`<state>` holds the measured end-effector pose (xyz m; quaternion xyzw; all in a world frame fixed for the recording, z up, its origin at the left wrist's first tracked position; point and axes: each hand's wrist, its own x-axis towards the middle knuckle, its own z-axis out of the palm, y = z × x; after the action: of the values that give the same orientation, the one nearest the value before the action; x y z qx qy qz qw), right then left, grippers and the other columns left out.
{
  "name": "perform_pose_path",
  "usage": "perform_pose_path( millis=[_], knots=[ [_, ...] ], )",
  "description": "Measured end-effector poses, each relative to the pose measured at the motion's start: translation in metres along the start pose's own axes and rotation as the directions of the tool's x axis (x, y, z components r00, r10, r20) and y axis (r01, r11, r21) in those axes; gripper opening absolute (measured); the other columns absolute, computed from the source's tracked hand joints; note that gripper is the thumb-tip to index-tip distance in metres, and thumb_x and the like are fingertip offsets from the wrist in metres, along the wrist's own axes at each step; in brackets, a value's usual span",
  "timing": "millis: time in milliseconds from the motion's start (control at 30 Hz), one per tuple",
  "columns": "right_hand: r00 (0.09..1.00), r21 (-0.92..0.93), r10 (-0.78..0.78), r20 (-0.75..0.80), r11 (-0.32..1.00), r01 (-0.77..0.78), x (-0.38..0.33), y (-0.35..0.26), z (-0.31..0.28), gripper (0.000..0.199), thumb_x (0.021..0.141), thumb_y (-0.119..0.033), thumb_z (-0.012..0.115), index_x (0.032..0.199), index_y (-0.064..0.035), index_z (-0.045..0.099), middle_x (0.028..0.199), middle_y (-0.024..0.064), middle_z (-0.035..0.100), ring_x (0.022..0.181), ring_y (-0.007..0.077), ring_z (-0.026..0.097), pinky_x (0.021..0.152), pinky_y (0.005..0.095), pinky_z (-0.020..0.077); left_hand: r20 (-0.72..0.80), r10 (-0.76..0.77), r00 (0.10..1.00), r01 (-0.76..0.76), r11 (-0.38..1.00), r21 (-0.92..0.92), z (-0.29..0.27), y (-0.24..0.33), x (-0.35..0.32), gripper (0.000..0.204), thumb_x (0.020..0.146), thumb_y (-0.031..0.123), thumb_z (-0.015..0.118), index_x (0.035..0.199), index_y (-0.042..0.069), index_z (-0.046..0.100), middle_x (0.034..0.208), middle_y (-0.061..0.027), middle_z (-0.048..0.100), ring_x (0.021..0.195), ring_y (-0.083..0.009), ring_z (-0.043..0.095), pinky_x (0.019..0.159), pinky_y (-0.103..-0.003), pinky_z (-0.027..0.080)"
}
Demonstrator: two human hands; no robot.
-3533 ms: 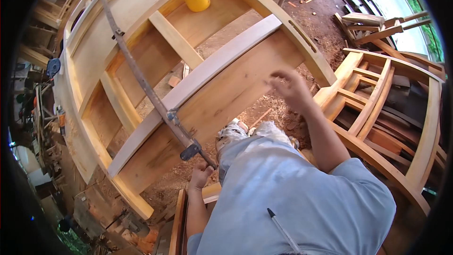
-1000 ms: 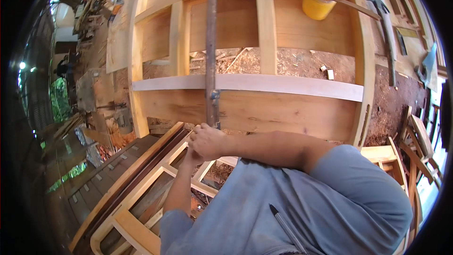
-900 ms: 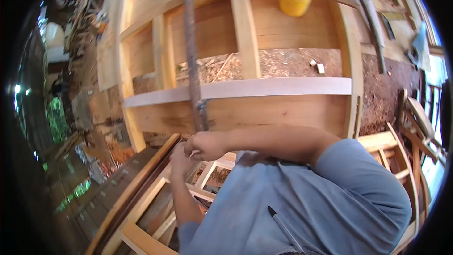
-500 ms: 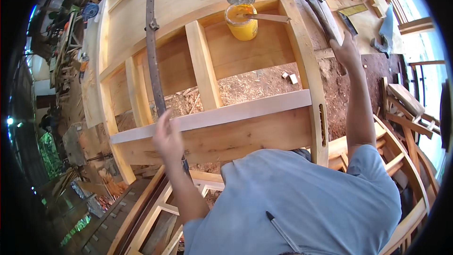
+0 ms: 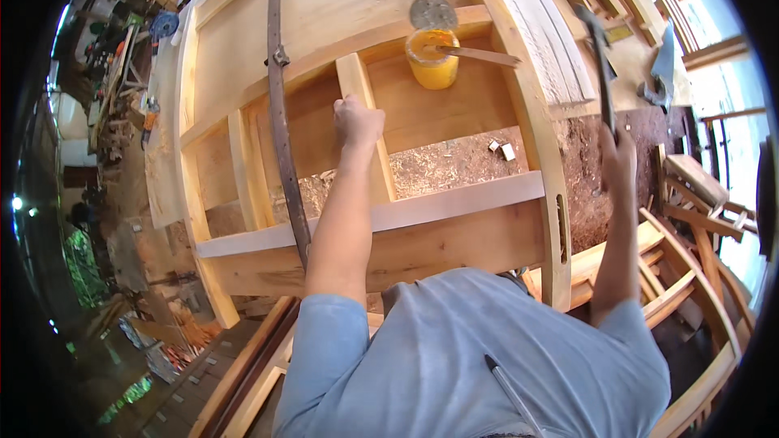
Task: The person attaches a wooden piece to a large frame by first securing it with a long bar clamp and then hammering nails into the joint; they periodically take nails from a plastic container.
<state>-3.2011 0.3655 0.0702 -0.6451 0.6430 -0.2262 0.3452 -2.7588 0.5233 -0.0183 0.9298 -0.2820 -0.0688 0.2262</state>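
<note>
My right hand (image 5: 619,156) is closed round the handle of a claw hammer (image 5: 604,65), raised at the right of the wooden frame (image 5: 526,105). My left hand (image 5: 358,122) grips a short wooden divider (image 5: 380,169) in the middle of the frame, near its upper end; some fingers are hidden behind the wood. A yellow pot (image 5: 432,71) with a flat stick (image 5: 479,55) across its mouth stands in the compartment to the right. Left of my forearm, a long metal bar clamp (image 5: 281,118) lies across the frame.
A round lid (image 5: 433,13) lies behind the pot. Pale boards (image 5: 545,32) and a handsaw (image 5: 661,73) rest at the right. Curved wooden frames (image 5: 682,276) stand at the lower right. Wood shavings and offcuts (image 5: 506,151) cover the ground beneath the frame.
My right hand has lifted the hammer off the boards and moved it rightward. My left hand has gone from beside the clamp up to the divider and closed on it.
</note>
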Motion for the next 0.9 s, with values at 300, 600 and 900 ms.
perform_pose_path(
  millis=[300, 600, 900],
  knots=[
    [0.965, 0.846, -0.009, 0.262, 0.483, -0.226, -0.152, -0.057, 0.049, 0.017, 0.09, -0.008, 0.06, 0.103, -0.0025, 0.05, 0.064, 0.0069, 0.054, 0.042, 0.0168, 0.052, 0.041, 0.0284, 0.0452, -0.042, 0.085, 0.995, -0.089, 0.991, -0.1, -0.006, -0.014, -0.027, 0.032, 0.076, 0.022, 0.068, 0.092, -0.006, 0.069, 0.107, -0.0283, 0.065, 0.106, -0.0445, 0.061, 0.097, -0.05, 0.05],
    [0.937, 0.589, -0.09, 0.339, 0.797, -0.137, -0.195, -0.07, 0.088, 0.02, 0.082, -0.003, 0.073, 0.094, -0.0036, 0.056, 0.071, 0.0039, 0.06, 0.058, 0.0131, 0.059, 0.056, 0.0264, 0.0494, -0.141, 0.436, 0.889, -0.454, 0.792, -0.409, -0.019, 0.023, -0.05, 0.059, 0.073, 0.028, 0.086, 0.114, -0.008, 0.062, 0.135, -0.0249, 0.054, 0.125, -0.0385, 0.054, 0.107, -0.047, 0.044],
    [0.907, 0.607, -0.028, 0.419, 0.752, -0.257, -0.211, -0.057, 0.062, 0.024, 0.094, -0.012, 0.068, 0.111, 0.0003, 0.055, 0.071, 0.0036, 0.059, 0.056, 0.0129, 0.058, 0.053, 0.0275, 0.0478, -0.165, 0.365, 0.916, -0.384, 0.687, -0.617, 0.09, 0.113, -0.017, 0.067, 0.074, 0.024, 0.087, 0.13, 0.002, 0.056, 0.133, -0.0261, 0.05, 0.125, -0.045, 0.052, 0.108, -0.047, 0.044]
  ],
)
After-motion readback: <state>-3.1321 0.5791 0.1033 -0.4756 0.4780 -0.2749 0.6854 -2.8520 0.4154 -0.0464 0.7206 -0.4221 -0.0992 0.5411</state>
